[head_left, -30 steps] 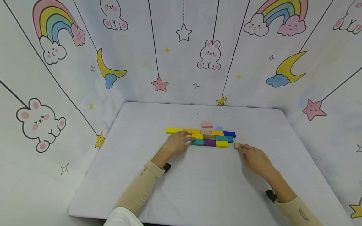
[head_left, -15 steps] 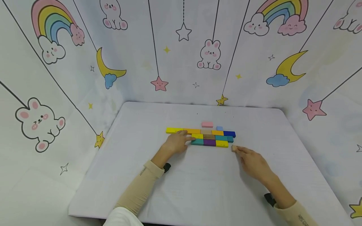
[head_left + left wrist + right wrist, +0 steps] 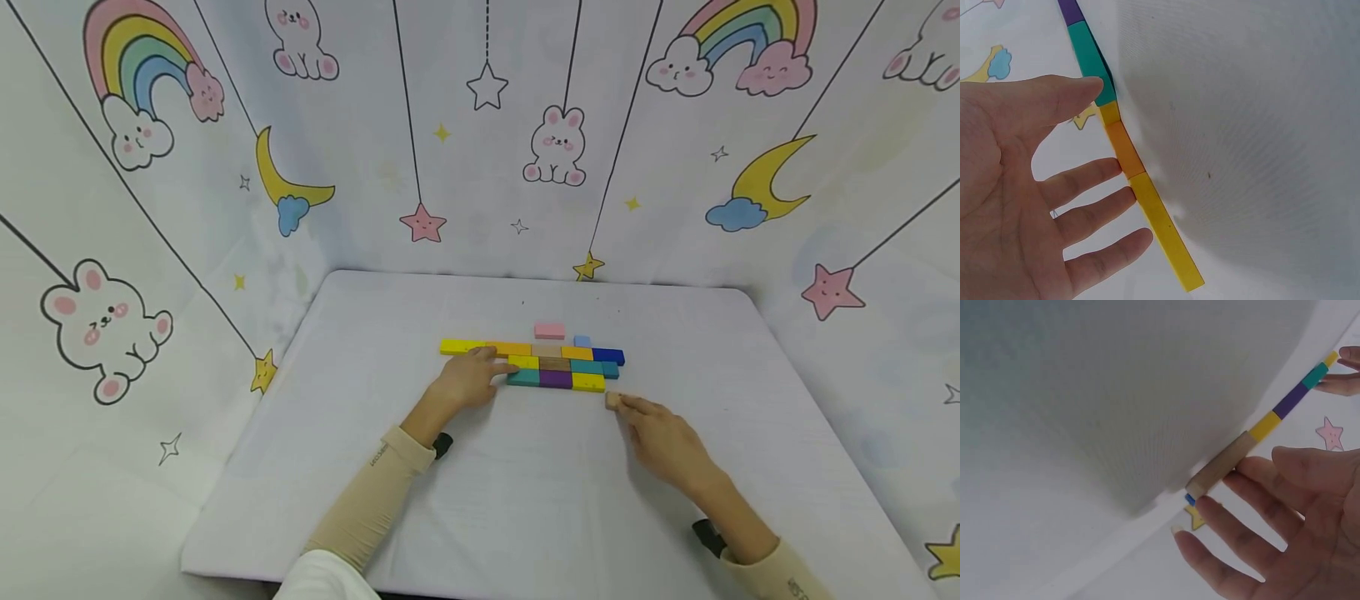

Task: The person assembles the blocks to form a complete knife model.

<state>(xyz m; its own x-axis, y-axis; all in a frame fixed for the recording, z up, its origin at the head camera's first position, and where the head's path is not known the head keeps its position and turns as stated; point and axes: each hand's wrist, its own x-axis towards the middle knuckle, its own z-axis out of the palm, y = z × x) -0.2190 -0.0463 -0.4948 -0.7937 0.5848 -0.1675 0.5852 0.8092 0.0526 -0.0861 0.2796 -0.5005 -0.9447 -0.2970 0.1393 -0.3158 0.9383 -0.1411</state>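
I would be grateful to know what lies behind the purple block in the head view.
Behind the purple block is a brown block, then a beige block, with a pink block farther back. The brown block's near side is covered and cannot be seen.

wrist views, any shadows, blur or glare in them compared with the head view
Head: evenly lit, soft shadow beside the right hand; left wrist: soft shadow and faint ripple lines on the tabletop, long yellow block fairly crisp; right wrist: dimmer and hazier, the tabletop darker toward the top left corner, the wooden block slightly soft; no harsh glare in any view.
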